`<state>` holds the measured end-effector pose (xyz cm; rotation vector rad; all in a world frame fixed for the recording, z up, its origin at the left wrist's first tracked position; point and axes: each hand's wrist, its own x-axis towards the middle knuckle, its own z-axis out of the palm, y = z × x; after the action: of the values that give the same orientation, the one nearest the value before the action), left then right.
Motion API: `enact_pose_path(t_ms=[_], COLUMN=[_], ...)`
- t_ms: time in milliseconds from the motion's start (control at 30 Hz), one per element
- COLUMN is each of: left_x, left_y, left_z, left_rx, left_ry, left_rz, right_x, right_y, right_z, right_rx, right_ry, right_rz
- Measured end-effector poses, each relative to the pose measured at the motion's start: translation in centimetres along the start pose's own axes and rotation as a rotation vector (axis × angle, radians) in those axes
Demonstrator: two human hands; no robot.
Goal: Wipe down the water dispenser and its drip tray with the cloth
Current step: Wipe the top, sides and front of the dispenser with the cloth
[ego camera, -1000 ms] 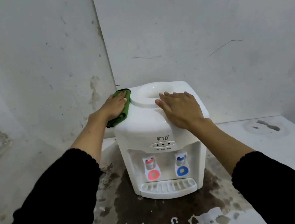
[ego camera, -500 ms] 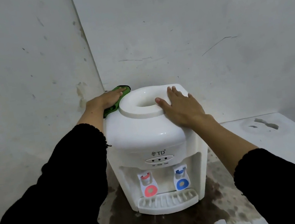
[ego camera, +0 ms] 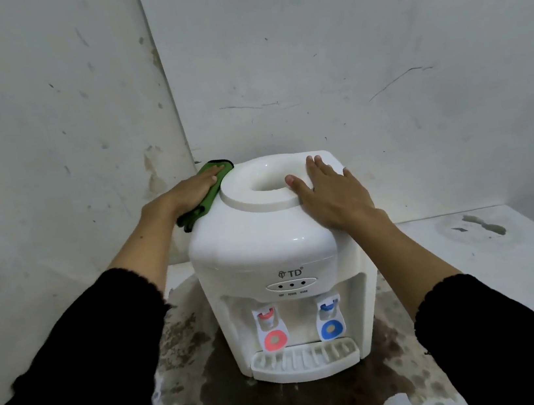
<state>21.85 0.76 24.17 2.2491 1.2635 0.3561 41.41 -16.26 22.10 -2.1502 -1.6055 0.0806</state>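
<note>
**Two hands at work on a countertop water dispenser**

Two black-sleeved arms reach in from the bottom corners toward a white water dispenser [ego camera: 265, 247] standing in the corner of a scuffed, marked wall [ego camera: 40, 114]. At left, the left hand [ego camera: 190, 190] lies flat, fingers straight, pressing a green cloth [ego camera: 210, 189] against the upper left edge of the dispenser's top, just beside the raised bottle collar [ego camera: 261, 186]. In the centre, the unit's front shows three indicator lights, a red tap [ego camera: 271, 330] and a blue tap [ego camera: 330, 320], with the slotted drip tray [ego camera: 305, 360] directly below them. Further right, the right hand [ego camera: 333, 194] rests open and spread on the top right of the dispenser, thumb touching the collar's rim, holding nothing. The dispenser stands on a white counter [ego camera: 495, 273] blotched with dark stains around its base.
</note>
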Motion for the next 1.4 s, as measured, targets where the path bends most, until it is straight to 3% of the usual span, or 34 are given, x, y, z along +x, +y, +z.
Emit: enact_pose_path(t_ms=[200, 433, 700, 867, 1067, 1233, 1400], left_x=[0.2, -6.8, -13.7, -15.9, -16.8, -16.1, -16.8], left_y=[1.1, 1.4, 2.7, 3.8, 6.6, 3.9, 5.8], left_z=[0.9, 2.5, 5.4, 8.1, 10.3, 8.2, 9.1], left_rx=[-0.064, -0.051, 0.133, 0.248, 0.399, 0.314, -0.043], left_ry=[0.098, 0.158, 0.295, 0.371, 0.301, 0.318, 0.28], left_rz=[-0.074, -0.064, 0.045, 0.139, 0.382, 0.256, 0.161], right_x=[0.2, -0.4, -3.0, -5.1, -6.7, -7.5, -8.4], right_y=[0.1, 0.0, 0.2, 1.1, 1.2, 1.3, -0.6], right_z=[0.0, -0.1, -0.6, -0.8, -1.8, -2.3, -1.2], right_rx=[-0.017, -0.032, 0.109, 0.145, 0.26, 0.164, 0.234], right_ry=[0.007, 0.028, 0.327, 0.162, 0.032, 0.018, 0.103], right_rz=[0.002, 0.009, 0.062, 0.096, 0.025, -0.04, -0.256])
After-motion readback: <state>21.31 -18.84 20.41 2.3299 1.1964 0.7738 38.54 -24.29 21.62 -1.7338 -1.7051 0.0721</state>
